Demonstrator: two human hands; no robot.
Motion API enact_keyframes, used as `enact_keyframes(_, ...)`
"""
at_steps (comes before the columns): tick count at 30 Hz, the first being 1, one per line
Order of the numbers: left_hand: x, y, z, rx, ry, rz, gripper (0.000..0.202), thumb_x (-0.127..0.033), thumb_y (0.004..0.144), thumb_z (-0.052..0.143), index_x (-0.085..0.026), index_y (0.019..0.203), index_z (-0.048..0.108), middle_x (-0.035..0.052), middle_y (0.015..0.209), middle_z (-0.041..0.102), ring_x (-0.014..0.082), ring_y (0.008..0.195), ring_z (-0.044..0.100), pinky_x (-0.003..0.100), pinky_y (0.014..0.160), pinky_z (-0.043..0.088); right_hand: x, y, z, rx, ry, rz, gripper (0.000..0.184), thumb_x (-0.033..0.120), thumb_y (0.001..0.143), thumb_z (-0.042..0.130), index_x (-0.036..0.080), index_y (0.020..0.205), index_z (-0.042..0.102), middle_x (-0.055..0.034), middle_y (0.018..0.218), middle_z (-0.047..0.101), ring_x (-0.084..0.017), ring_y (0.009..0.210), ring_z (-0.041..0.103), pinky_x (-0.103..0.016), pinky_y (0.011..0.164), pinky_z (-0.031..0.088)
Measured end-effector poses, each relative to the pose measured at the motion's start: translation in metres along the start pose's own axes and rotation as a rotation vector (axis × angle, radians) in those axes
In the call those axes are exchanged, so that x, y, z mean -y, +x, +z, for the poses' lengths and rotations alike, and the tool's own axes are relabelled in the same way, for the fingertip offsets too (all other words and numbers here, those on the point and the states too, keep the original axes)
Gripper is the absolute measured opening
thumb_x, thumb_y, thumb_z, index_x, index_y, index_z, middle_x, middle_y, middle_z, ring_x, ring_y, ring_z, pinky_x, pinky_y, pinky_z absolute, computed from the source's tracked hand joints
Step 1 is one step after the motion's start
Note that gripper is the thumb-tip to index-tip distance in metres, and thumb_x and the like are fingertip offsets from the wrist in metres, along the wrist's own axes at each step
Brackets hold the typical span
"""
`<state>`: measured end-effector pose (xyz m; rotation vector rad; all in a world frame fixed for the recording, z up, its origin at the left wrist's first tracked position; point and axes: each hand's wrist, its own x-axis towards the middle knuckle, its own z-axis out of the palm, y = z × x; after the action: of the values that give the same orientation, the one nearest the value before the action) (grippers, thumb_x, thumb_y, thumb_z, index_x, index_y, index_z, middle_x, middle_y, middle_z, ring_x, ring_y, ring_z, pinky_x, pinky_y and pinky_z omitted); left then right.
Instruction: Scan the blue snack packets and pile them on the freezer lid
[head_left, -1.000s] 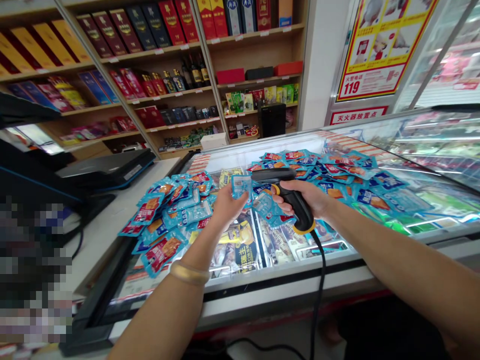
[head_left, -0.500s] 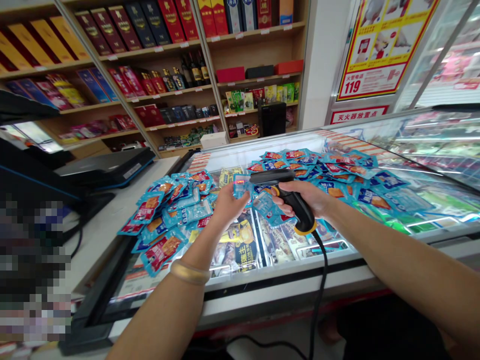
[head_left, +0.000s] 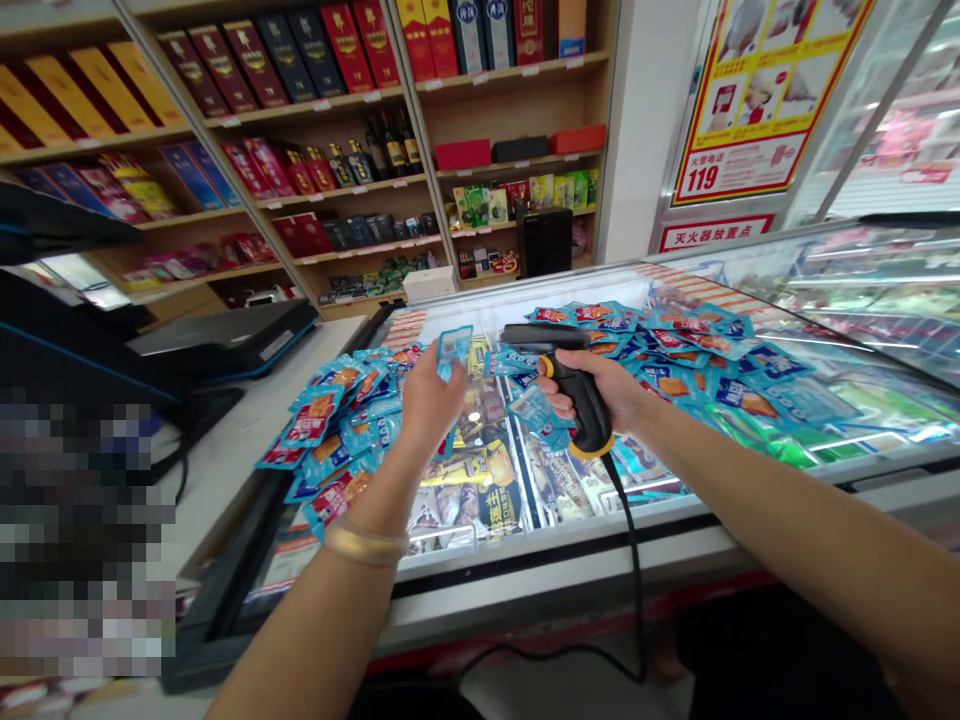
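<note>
My left hand (head_left: pixel 433 398) is closed on a small blue snack packet (head_left: pixel 454 345), its pale printed label facing up, over the left part of the freezer lid. In my right hand (head_left: pixel 592 385) is a black barcode scanner (head_left: pixel 589 410) with yellow trim, gripped by its handle, its head turned left toward the packet. One pile of blue snack packets (head_left: pixel 315 420) lies left of my left hand. A second, larger pile of packets (head_left: pixel 690 350) spreads beyond and right of the scanner. A few loose packets (head_left: pixel 536 405) lie under the scanner head.
Beneath the packets is a glass-topped chest freezer (head_left: pixel 480 560) with bagged goods inside. The scanner's black cable (head_left: pixel 630 540) hangs over its front edge. A counter with a dark flat device (head_left: pixel 247 335) stands at left. Shelves of boxes and bottles (head_left: pixel 330 160) line the back.
My left hand has moved left with the packet, away from the scanner head, and the packet has tilted. The right hand with the scanner has shifted only slightly.
</note>
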<state>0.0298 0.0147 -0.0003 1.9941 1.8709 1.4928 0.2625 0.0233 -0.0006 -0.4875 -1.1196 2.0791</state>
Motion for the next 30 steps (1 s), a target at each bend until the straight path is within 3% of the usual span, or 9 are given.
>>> enact_keyframes(4,0.024,0.013,-0.052,-0.083,0.296,0.045,0.046,-0.023,0.088,0.041,-0.018,0.129,0.062,0.0136,0.121,0.065,0.0273,0.116,0.06,0.042,0.105,0.045,-0.01,0.023,0.028,0.019,0.034,0.037,0.021,0.034,0.08,0.067,0.016,0.081,0.057,0.0009,0.065,0.056,-0.008,0.048,0.046,-0.02,0.045,0.042)
enact_keyframes(6,0.04,0.012,-0.073,-0.069,0.446,-0.059,0.05,-0.025,0.091,0.038,-0.019,0.137,0.057,0.0162,0.126,0.062,0.0301,0.12,0.058,0.047,0.106,0.043,-0.019,0.04,0.046,0.046,0.06,0.055,0.019,0.034,0.082,0.065,0.016,0.082,0.057,0.0013,0.064,0.056,-0.008,0.048,0.046,-0.019,0.045,0.042)
enact_keyframes(8,0.056,0.005,-0.084,0.017,0.6,-0.217,0.053,-0.037,0.092,0.042,-0.023,0.142,0.053,0.0189,0.138,0.055,0.0372,0.13,0.05,0.057,0.107,0.039,-0.031,0.059,0.066,0.066,0.093,0.078,0.019,0.034,0.085,0.063,0.017,0.081,0.057,0.0017,0.062,0.056,-0.008,0.047,0.047,-0.019,0.045,0.042)
enact_keyframes(10,0.069,-0.006,-0.087,0.133,0.719,-0.303,0.064,-0.052,0.09,0.046,-0.025,0.148,0.045,0.0206,0.151,0.042,0.0442,0.14,0.036,0.066,0.108,0.033,-0.047,0.078,0.084,0.042,0.132,0.119,0.018,0.032,0.088,0.06,0.016,0.08,0.056,0.0015,0.06,0.055,-0.008,0.047,0.047,-0.019,0.044,0.042)
enact_keyframes(12,0.079,-0.015,-0.084,0.203,0.776,-0.294,0.072,-0.059,0.09,0.044,-0.025,0.153,0.037,0.0212,0.159,0.031,0.0466,0.146,0.025,0.07,0.109,0.028,-0.064,0.094,0.097,0.0,0.162,0.171,0.019,0.032,0.089,0.058,0.017,0.079,0.055,0.0017,0.059,0.055,-0.009,0.046,0.047,-0.019,0.043,0.041)
enact_keyframes(18,0.086,-0.02,-0.079,0.209,0.775,-0.268,0.072,-0.059,0.091,0.043,-0.024,0.154,0.034,0.02,0.162,0.026,0.0453,0.149,0.019,0.069,0.11,0.025,-0.094,0.114,0.104,-0.032,0.174,0.238,0.022,0.037,0.086,0.065,0.018,0.083,0.055,0.0023,0.059,0.054,-0.01,0.046,0.047,-0.02,0.042,0.041)
enact_keyframes(24,0.088,-0.018,-0.083,0.144,0.761,-0.204,0.073,-0.059,0.091,0.041,-0.024,0.155,0.032,0.016,0.163,0.028,0.0431,0.15,0.017,0.072,0.114,0.013,-0.089,0.109,0.096,-0.049,0.202,0.194,0.019,0.035,0.087,0.062,0.018,0.081,0.055,0.0015,0.06,0.055,-0.01,0.047,0.047,-0.02,0.043,0.043)
enact_keyframes(30,0.067,-0.017,-0.081,0.026,0.726,-0.133,0.064,-0.052,0.092,0.043,-0.022,0.149,0.043,0.0143,0.159,0.037,0.0382,0.15,0.022,0.066,0.118,0.011,-0.057,0.088,0.086,-0.009,0.187,0.134,0.018,0.033,0.087,0.06,0.017,0.08,0.056,0.0014,0.059,0.055,-0.009,0.048,0.047,-0.02,0.044,0.042)
